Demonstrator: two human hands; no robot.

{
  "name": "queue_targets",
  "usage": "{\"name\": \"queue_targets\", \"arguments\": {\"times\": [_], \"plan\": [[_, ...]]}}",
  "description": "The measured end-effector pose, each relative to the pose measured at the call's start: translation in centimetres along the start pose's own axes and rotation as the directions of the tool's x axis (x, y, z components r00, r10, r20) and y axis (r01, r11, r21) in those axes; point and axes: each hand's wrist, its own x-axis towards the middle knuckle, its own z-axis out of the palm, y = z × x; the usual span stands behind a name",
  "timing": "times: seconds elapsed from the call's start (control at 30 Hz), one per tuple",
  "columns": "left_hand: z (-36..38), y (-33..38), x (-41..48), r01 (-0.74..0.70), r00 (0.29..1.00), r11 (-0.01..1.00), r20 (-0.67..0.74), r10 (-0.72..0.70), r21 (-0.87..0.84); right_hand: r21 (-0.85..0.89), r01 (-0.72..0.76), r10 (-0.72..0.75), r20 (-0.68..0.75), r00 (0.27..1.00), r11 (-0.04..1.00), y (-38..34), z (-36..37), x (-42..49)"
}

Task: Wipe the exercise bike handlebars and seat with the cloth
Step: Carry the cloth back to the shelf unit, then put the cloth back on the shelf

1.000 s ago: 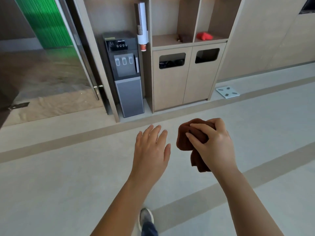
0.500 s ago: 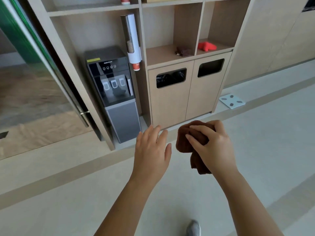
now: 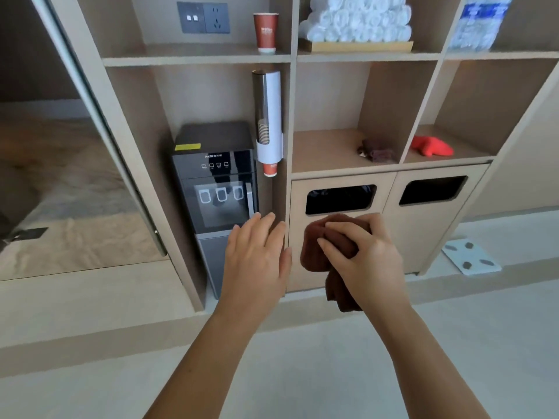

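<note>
From your head camera, you face a wooden shelving unit [image 3: 290, 116] that fills the view ahead. In its tall left bay stands a dark water dispenser [image 3: 216, 189], with a cup dispenser [image 3: 267, 119] fixed to the divider beside it, a red cup showing at its bottom. On the shelf above sits a red paper cup [image 3: 265, 32], with a wall socket [image 3: 203, 17] behind it. To the right, rolled white towels [image 3: 357, 21] are stacked on a tray, and wrapped water bottles [image 3: 478, 22] fill the next bay, blurred. Lower down, one open cubby holds a dark crumpled cloth [image 3: 378, 151] and the next holds a red item [image 3: 431, 146] you cannot identify. Below them are two bin doors, the left slot [image 3: 340, 199] showing dark contents, the right slot [image 3: 432, 190] black. A white bathroom scale [image 3: 470, 257] lies on the floor to the right of the unit.

No exercise bike is in view. Your brown cloth [image 3: 320, 249] is bunched in your right hand [image 3: 363, 258], fingers clenched around it, with a fold hanging below the palm, in front of the left bin door. Your left hand [image 3: 257, 258] is empty, fingers spread flat, just beside the cloth but not touching it.

The floor [image 3: 302, 373] is pale and smooth, with a darker band along the unit's base. A glass door [image 3: 75, 161] stands at the left.
</note>
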Motion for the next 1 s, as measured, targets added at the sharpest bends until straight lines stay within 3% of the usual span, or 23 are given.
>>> {"name": "queue_targets", "arguments": {"times": [0.17,0.4,0.73,1.0], "plan": [[2.4,-3.9,5.5,0.086,0.996,0.995,-0.015,-0.085,0.053,0.039,0.052,-0.054,0.061,0.997,0.998,0.5,4.6,6.3],[3.8,-12.8,15.3,0.065,0.993,0.995,-0.101,-0.057,0.073,0.132,0.09,-0.089,-0.015,0.996,0.987,-2.1,11.9,17.9],[1.2,-26.9,32.0,-0.104,0.971,0.986,-0.199,0.129,0.131,0.207,0.178,-0.135,-0.207,0.969,0.962,-11.6,22.5,34.4],[1.0,-32.1,39.2,-0.134,0.961,0.982,-0.224,0.162,0.133,0.177,0.249,-0.188,-0.3,0.935,0.952,-14.8,25.8,42.1]]}}
